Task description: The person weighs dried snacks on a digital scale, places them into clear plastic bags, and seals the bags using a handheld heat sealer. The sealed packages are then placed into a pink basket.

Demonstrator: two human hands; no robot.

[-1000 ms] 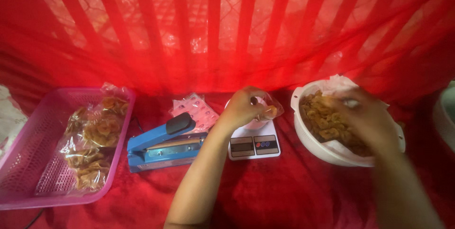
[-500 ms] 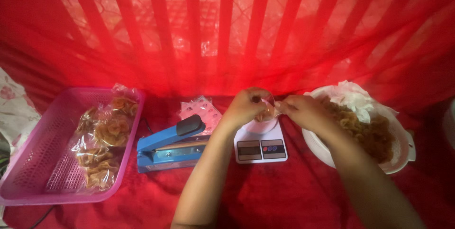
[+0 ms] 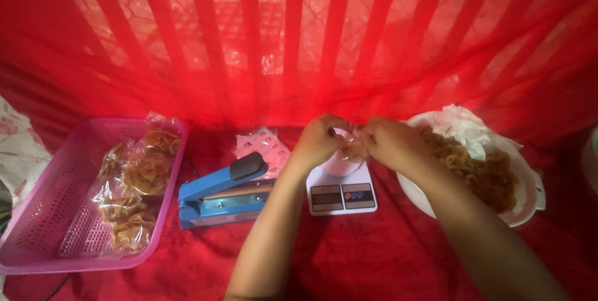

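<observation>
Clear bag (image 3: pixel 350 146) pinched by both hands above the white scale (image 3: pixel 342 194).

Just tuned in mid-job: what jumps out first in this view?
Both hands, left hand and right hand, meet at centre over a white scale, pinching a small clear bag. Right of them sits a white bowl of brown chips. Left lie a blue sealer and a pink basket of filled bags.
</observation>
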